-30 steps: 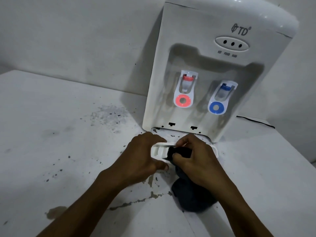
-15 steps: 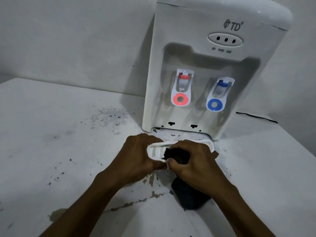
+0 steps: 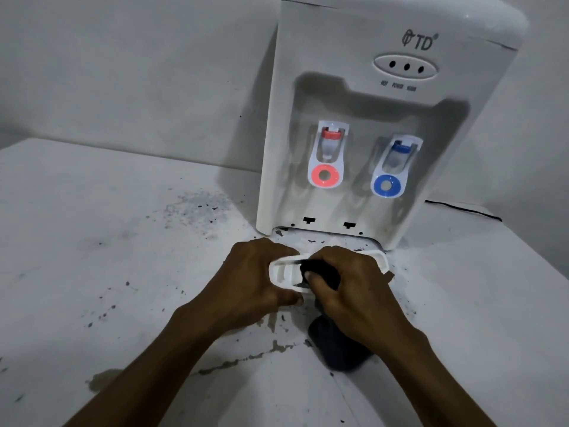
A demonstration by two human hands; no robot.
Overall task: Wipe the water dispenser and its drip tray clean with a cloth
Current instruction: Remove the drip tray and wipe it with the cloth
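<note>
Item: drip tray [image 3: 284, 271], white moulded plastic, detached and lying on the table [image 3: 92, 257] just in front of the base of the water dispenser [image 3: 385, 124]. You are steadying it with your left hand [image 3: 255, 278], fingers curling over the far rim and thumb lying at the near edge of the tray's left end. Your right hand [image 3: 354, 282] is pinching the dark cloth [image 3: 338, 349] and pressing a wad of it into the tray's well, while the loose remainder is trailing onto the table beneath your wrist. Handling, as judged: the tray is looking light, thin-walled and stiff, probably slick where wet, so it is likely to skate under a firm wipe unless you are clamping the rim at one end. The cloth is looking soft and compliant, best gripped in a fold near the fingertips for reaching corners. The tray's middle is lying hidden under your right hand.
</note>
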